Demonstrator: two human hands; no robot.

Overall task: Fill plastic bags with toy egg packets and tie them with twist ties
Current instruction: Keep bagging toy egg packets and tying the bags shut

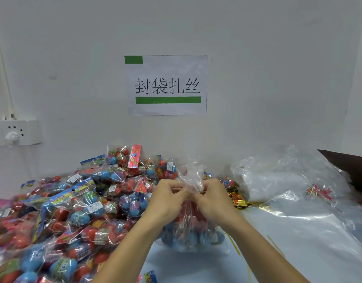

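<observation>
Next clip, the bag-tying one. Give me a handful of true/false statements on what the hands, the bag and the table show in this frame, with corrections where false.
1. Both hands pinch the gathered neck of a filled plastic bag. True: the left hand and the right hand meet at the neck.
2. The bag being held is empty. False: blue and red toy eggs show through it.
3. The pile of egg packets lies to the person's left. True.
4. Loose gold twist ties lie to the right of the hands. True.
5. The sign on the wall has red bars. False: its bars are green.
6. The right hand rests flat on the table. False: it grips the bag's neck.
</observation>
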